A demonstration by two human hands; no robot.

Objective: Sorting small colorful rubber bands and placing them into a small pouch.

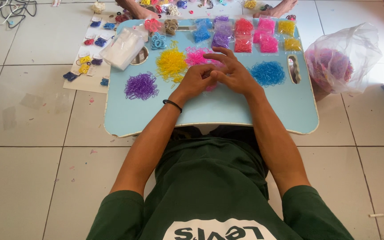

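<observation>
My left hand and my right hand meet fingertip to fingertip over the pink pile of small rubber bands on a light blue lap table. The fingers pinch together over the pink bands; what they grip is too small to make out. A black band circles my left wrist. Beside the hands lie a yellow pile, a purple pile and a blue pile.
Small bags of coloured bands line the table's far edge. A stack of clear bags rests at the far left corner. A large plastic bag of bands sits on the tiled floor to the right. Another person's feet show beyond.
</observation>
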